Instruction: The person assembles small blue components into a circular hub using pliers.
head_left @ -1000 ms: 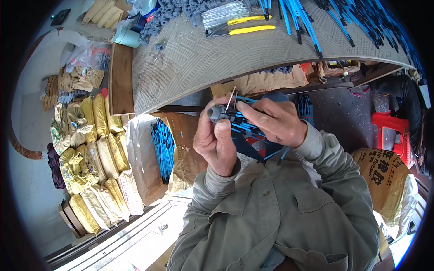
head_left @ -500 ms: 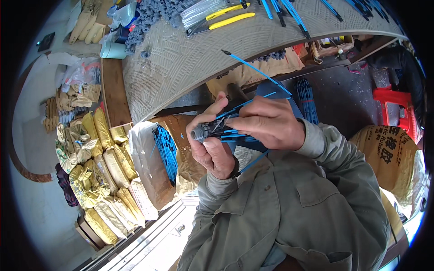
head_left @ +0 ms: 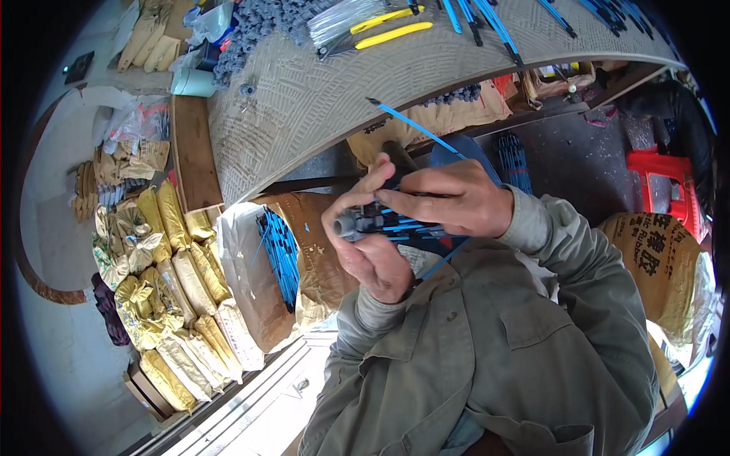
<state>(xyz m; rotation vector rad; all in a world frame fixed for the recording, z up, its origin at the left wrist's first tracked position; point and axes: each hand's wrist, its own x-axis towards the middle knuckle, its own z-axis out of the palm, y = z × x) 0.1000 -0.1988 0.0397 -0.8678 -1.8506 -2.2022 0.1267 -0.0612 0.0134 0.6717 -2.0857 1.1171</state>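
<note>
My left hand (head_left: 374, 266) is wrapped round one end of a bundle of thin blue sticks (head_left: 403, 226) with black ends. A grey ribbed fitting (head_left: 347, 226) sticks out at the left of this grip. My right hand (head_left: 460, 199) bends over the bundle's top side, thumb and fingers pinched together at the black ends. What its fingertips hold is too small to make out. One longer blue stick (head_left: 418, 128) with a black tip slants out past my right hand toward the table edge. The far ends of the bundle are hidden by my right hand and sleeve.
The patterned table (head_left: 304, 121) ahead carries grey fittings (head_left: 266, 34), yellow-handled pliers (head_left: 391, 27), clear strips (head_left: 342, 23) and blue sticks (head_left: 498, 34). At left stand a lined box of blue sticks (head_left: 280, 262) and gold packets (head_left: 156, 304). Right: a red stool (head_left: 661, 178), a brown sack (head_left: 646, 251).
Both hands have shifted slightly, and the bundle has turned a little in them. My right fingertips have moved up and left along the black ends. The long blue stick's tip has swung left and down.
</note>
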